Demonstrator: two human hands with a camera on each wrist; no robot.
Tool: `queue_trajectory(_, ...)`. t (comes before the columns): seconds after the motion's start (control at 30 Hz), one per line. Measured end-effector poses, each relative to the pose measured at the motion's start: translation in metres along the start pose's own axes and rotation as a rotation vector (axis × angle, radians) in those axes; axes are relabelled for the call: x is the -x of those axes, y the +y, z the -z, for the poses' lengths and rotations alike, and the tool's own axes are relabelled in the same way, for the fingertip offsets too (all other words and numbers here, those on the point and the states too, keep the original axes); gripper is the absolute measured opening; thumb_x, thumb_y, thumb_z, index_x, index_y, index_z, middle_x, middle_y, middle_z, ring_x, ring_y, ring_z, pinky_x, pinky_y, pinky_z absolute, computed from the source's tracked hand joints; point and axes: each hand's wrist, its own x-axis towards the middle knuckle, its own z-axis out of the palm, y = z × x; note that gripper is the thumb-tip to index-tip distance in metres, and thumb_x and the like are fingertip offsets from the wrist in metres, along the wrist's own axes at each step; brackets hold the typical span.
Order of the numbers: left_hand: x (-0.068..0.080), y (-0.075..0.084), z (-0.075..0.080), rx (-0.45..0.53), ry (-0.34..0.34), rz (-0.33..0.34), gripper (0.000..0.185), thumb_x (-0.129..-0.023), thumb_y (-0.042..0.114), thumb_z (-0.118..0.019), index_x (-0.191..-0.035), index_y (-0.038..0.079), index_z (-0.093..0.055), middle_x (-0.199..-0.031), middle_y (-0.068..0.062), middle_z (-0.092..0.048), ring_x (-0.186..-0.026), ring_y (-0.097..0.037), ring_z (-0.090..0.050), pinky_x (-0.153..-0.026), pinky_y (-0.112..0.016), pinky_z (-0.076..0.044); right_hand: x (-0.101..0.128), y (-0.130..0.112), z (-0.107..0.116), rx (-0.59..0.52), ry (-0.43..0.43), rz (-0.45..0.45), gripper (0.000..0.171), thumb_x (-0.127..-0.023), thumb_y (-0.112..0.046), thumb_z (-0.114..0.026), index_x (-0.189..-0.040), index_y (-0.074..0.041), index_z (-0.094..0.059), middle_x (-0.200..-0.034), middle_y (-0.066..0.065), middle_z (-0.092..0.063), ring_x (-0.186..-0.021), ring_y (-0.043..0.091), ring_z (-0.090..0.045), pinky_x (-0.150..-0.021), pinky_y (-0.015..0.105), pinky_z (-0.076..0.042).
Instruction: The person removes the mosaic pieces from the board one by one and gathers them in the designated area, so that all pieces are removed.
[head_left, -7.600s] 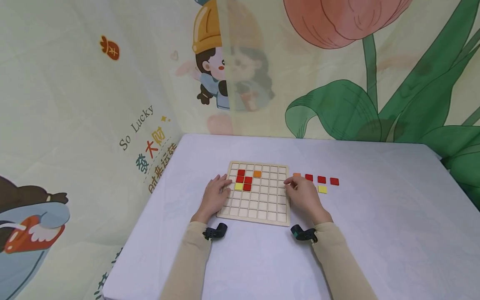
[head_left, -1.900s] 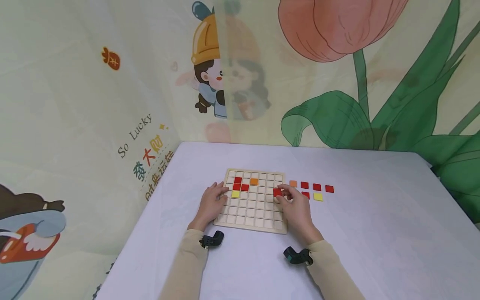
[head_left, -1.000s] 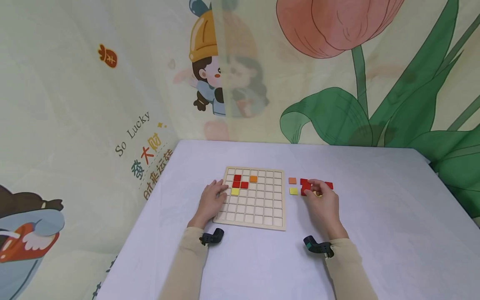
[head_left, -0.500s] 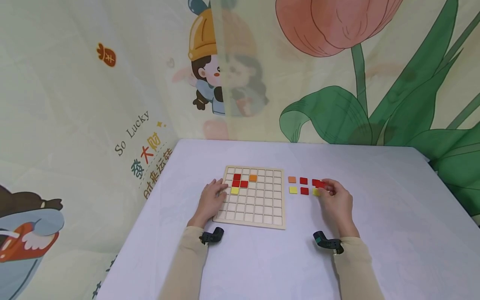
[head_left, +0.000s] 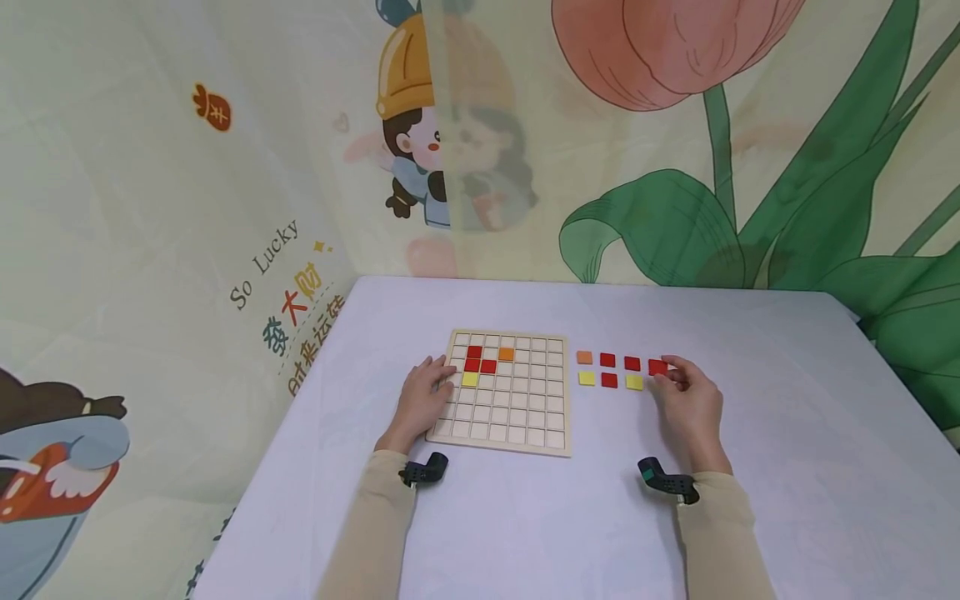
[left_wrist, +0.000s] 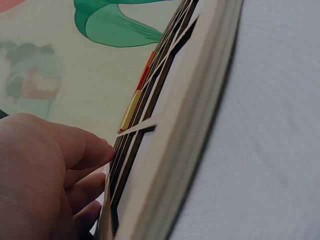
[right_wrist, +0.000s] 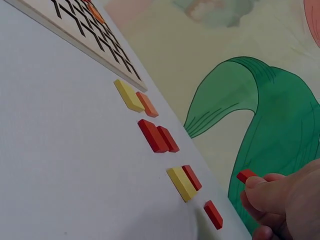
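the right hand (head_left: 690, 404) sits right of centre in the head view, on the white table (head_left: 750, 500), fingers curled, pinching one red tile (right_wrist: 246, 175) at its fingertips. in the right wrist view this held tile is raised off the table, above a second red tile (right_wrist: 213, 214) that lies flat at the end of the rows. in the head view the two cannot be told apart; one red patch shows at the fingertips.

loose tiles on the table, counted in the right wrist view without the held one: two yellow, one orange, four red. they lie in two short rows just right of the board, left of the right hand. the orange tile (head_left: 584, 357) heads the far row; a yellow tile (head_left: 587, 378) heads the near row.

the wooden grid board (head_left: 510, 417) lies at frame centre. it carries five tiles, all in its upper left part: three red, one orange (head_left: 506, 354), one yellow (head_left: 469, 380).

the left hand (head_left: 422, 398) rests on the board's left edge, fingers relaxed and extended onto the grid, holding nothing. in the left wrist view its fingertips (left_wrist: 97, 150) touch the board surface.

one black wrist camera sits on each beige sleeve, two in total.
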Motion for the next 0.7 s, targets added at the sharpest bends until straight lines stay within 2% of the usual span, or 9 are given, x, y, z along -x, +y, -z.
queue_trajectory(0.13,0.0,0.0,0.0,-0.002,0.002,-0.002,0.032,-0.091,0.021,-0.05,-0.121,0.016,-0.058,-0.142,0.003,-0.037,-0.136,-0.015,-0.017,-0.114,-0.036,-0.008,-0.002,0.006,0.001,0.023,0.006,-0.003,0.037,-0.09,-0.018,-0.055,-0.127,-0.016,-0.052,-0.104,0.011,-0.054,-0.092,0.024,-0.046,-0.068,0.022,-0.043)
queue_trajectory(0.4,0.0,0.0,0.001,0.006,0.002,-0.003,0.033,-0.09,0.021,-0.05,-0.121,0.016,-0.059,-0.142,0.002,-0.037,-0.136,-0.016,-0.017,-0.114,-0.038,-0.01,-0.004,0.013,0.004,0.06,-0.033,0.019,0.038,-0.09,-0.018,-0.055,-0.128,-0.015,-0.052,-0.105,0.013,-0.053,-0.092,0.026,-0.043,-0.066,0.025,-0.042)
queue_trajectory(0.57,0.0,0.0,0.001,0.003,0.001,-0.008,0.033,-0.09,0.02,-0.05,-0.121,0.015,-0.059,-0.142,0.002,-0.037,-0.136,-0.016,-0.017,-0.114,-0.038,-0.009,-0.003,0.014,0.005,0.096,-0.06,0.0,0.04,-0.09,-0.018,-0.056,-0.13,-0.014,-0.051,-0.108,0.014,-0.053,-0.095,0.027,-0.044,-0.068,0.026,-0.044)
queue_trajectory(0.7,0.0,0.0,0.001,-0.001,0.001,-0.008,0.033,-0.091,0.021,-0.05,-0.122,0.015,-0.058,-0.142,0.002,-0.037,-0.136,-0.016,-0.017,-0.114,-0.037,-0.009,-0.004,0.017,0.004,0.113,-0.07,-0.015,0.041,-0.09,-0.018,-0.057,-0.13,-0.013,-0.051,-0.11,0.015,-0.053,-0.098,0.029,-0.044,-0.076,0.033,-0.048)
